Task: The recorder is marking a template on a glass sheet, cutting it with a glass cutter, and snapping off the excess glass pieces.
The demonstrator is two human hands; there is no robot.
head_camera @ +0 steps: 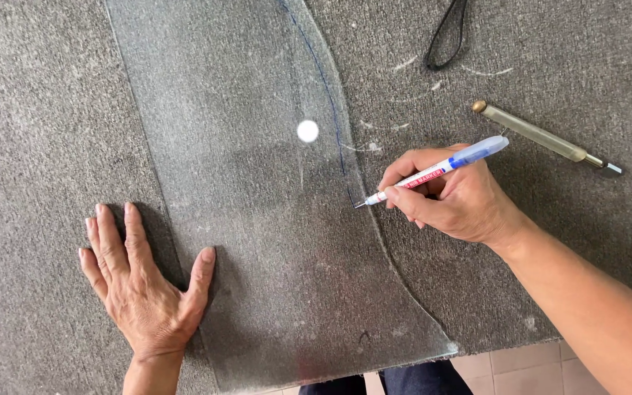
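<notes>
Right hand (451, 194) grips a marker (440, 170), tip on the barely visible glass sheet (257, 241); left hand (144, 281) lies flat.

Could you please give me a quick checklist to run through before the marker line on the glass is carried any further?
1. Left hand flat, steadying the glass sheet: ok, thumb on the glass, fingers on the carpet beside its edge.
2. Right hand gripping the marker: ok.
3. Marker tip at the end of the blue line: ok.
4. Glass cutter out of the way: ok, on the grey carpet behind the hand.
5. Glass fully supported: not ok, the near end reaches past the table edge.
6. Line following the curved edge: ok so far.
</notes>
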